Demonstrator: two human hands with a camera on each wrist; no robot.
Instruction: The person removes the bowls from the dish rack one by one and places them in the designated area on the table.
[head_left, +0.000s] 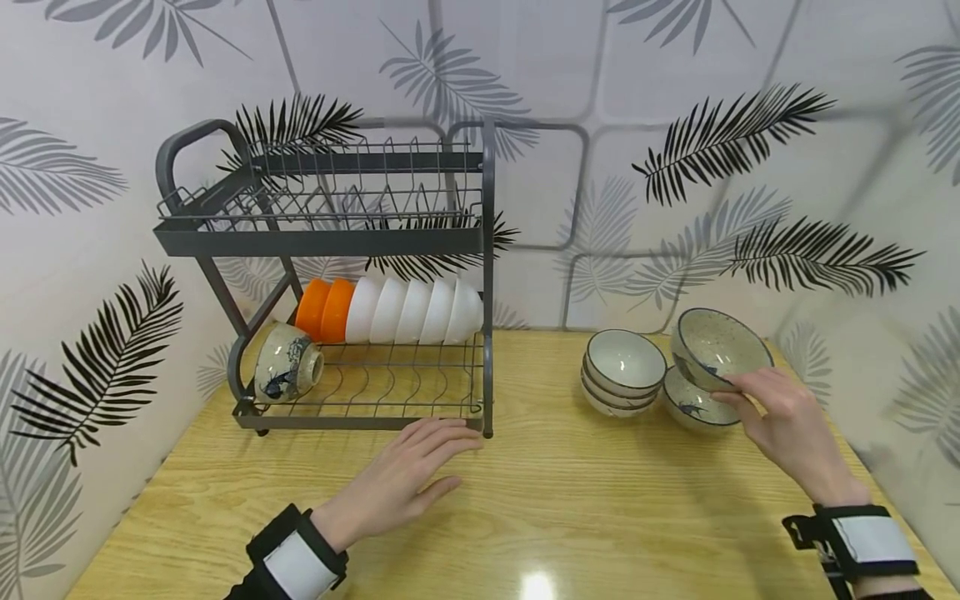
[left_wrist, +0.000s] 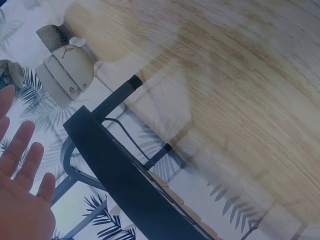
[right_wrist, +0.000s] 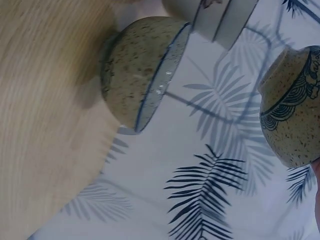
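Observation:
With its thumb and fingers, my right hand (head_left: 787, 425) pinches the rim of a speckled bowl (head_left: 723, 342), tilted above another speckled bowl (head_left: 697, 400) on the table. The right wrist view shows the held bowl (right_wrist: 292, 110) apart from the lower one (right_wrist: 140, 75), with little of the hand visible. My left hand (head_left: 405, 475) holds nothing and hovers by the front edge of the dish rack (head_left: 360, 423), its fingers extended. In the left wrist view this hand (left_wrist: 22, 185) has spread fingers. A stack of bowls (head_left: 622, 367) stands left of the lower speckled bowl.
On the rack's lower tier, orange bowls (head_left: 311, 312) and several white bowls (head_left: 412, 312) stand on edge in a row. A patterned speckled bowl (head_left: 285, 367) lies on its side at the left front. Behind the table (head_left: 570, 500) rises a leaf-patterned wall (head_left: 540, 67).

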